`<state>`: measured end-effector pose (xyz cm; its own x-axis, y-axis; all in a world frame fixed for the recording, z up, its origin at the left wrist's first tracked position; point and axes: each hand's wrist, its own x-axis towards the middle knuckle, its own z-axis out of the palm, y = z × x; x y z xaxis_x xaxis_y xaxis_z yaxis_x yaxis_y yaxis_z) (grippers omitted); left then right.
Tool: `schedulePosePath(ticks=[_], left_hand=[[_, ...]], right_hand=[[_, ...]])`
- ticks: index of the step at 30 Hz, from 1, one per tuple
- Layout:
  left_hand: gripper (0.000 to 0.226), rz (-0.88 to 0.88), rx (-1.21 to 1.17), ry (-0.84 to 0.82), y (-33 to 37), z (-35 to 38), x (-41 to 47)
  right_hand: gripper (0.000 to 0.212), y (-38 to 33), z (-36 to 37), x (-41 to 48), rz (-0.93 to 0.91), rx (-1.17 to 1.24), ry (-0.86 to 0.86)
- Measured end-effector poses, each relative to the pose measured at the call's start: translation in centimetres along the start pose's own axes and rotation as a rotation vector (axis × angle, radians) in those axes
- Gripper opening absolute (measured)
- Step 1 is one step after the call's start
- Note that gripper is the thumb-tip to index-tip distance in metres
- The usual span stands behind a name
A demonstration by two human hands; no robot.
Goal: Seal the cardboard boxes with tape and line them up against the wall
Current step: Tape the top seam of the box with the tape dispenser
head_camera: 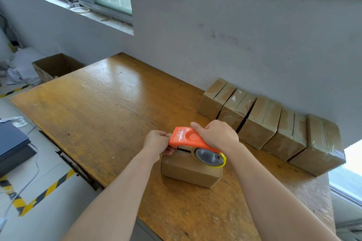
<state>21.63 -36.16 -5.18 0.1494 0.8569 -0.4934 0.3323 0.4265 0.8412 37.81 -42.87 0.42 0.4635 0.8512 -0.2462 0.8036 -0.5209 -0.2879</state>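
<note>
While the right hand (217, 135) wraps its fingers around the orange tape dispenser (191, 140), the left hand (157, 143) pinches the tape end at the dispenser's front edge, both just above a small cardboard box (189, 170) near the middle of the wooden table (101, 107). Five taped boxes (272, 123) stand side by side along the wall (235, 35).

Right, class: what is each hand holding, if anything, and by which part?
The right hand grips the orange tape dispenser by its handle. The left hand pinches the dispenser's toothed front end, probably the tape's loose end there.
</note>
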Motion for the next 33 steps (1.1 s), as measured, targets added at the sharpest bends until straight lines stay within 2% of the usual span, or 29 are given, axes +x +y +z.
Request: schedulePosePath(ticks=[3,8,13,18,25,29,31,33], left_hand=[[0.010,-0.024,-0.029,-0.017,-0.5,-0.6,0.7],[0.021,-0.089,-0.070,-0.049,-2.5,-3.1,1.7],[0.016,-0.122,-0.128,-0.128,-2.7,-3.2,2.1],[0.021,-0.133,-0.156,-0.155,-3.4,-2.8,2.2],[0.027,-0.099,0.071,-0.138,-4.5,-1.2,2.0],[0.038,-0.196,0.159,-0.120,-5.1,-1.1,1.4],[0.033,-0.065,0.324,0.017,-4.8,-1.0,1.1],[0.025,0.186,0.395,0.212,-3.9,-0.4,0.4]], right_hand=[[0.073,0.5,-0.5,-0.3,-0.003,-0.043,0.007],[0.070,3.2,-2.8,-0.6,0.033,-0.149,0.079],[0.073,4.4,-1.5,-0.6,0.051,-0.151,0.045],[0.072,5.1,-1.1,-0.8,0.065,-0.102,0.047],[0.072,5.2,-0.8,-0.9,0.052,-0.105,0.067],[0.073,4.8,-0.7,-0.8,0.047,-0.143,0.077],[0.072,4.6,-0.6,-0.7,0.047,-0.159,0.081],[0.072,4.4,-0.6,-0.7,0.049,-0.169,0.080]])
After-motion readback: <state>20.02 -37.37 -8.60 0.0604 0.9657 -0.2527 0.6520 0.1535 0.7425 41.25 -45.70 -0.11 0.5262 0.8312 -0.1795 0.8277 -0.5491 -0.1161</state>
